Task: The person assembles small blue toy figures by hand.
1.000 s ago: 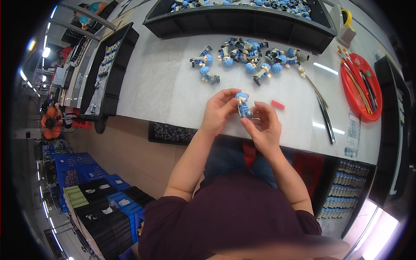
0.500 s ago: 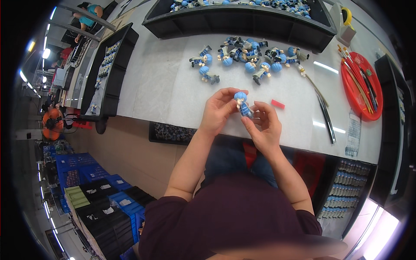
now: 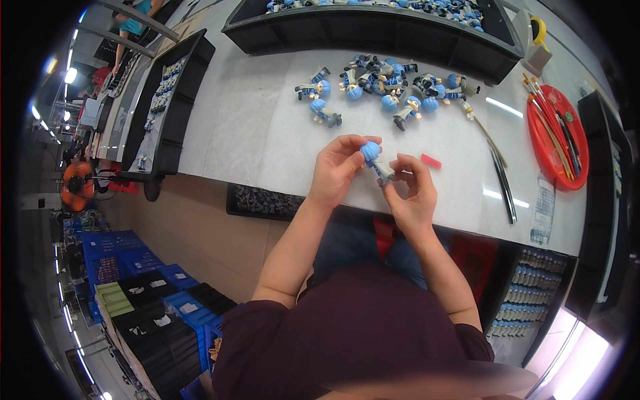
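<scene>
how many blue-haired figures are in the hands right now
1 blue-haired figure: it is between the two hands, with the left hand at its head and the right hand at its lower end. No second one shows, though the palms are partly hidden.

Tray behind figurines — dish right.
</scene>
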### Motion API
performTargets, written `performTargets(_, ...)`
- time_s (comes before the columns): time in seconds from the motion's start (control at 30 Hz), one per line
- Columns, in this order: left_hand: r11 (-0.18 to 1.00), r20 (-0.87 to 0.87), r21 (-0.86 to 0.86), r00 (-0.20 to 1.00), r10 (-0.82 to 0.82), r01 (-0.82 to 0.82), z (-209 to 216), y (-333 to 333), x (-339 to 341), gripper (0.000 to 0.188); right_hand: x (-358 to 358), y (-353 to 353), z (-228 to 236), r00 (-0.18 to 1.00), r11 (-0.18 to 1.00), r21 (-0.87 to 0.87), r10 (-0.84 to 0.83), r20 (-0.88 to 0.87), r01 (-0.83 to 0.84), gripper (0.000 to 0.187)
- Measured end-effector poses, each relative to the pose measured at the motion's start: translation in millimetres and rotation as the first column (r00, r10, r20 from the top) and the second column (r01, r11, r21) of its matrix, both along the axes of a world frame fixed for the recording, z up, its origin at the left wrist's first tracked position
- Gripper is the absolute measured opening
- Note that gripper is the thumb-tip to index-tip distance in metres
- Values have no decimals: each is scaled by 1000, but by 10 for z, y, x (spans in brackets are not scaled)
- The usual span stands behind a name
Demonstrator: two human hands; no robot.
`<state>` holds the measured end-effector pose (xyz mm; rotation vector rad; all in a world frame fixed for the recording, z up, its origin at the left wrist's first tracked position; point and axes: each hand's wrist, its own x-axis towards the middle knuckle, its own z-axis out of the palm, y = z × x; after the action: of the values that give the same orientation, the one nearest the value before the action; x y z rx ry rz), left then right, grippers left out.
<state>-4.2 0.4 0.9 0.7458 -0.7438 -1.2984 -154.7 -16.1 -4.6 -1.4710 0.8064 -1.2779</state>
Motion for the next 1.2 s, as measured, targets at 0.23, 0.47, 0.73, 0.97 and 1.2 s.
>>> performTargets(0.23,1000,-66,-2,998,0,0,-2,14,10,29,-15,1,101,999,996,-90,19,-41,-23,47)
performTargets(0.47,999,-79,-13,996,-36,35,-2,14,20,31,-3,-4,12,999,999,6,38,-20,-38,50)
performTargets(0.73,999,-67,-14,997,-43,42,25,8,10,32,-13,1,15,998,999,10,52,-25,-52,52)
performTargets(0.97,998,-31,21,998,-52,52,20,10,-11,29,-14,7,13,999,999,4,34,10,-34,48)
performTargets(1.2,991,152,136,988,-12,-9,49,25,-54,25,-95,-21,117,979,923,344,119,163,-170,31)
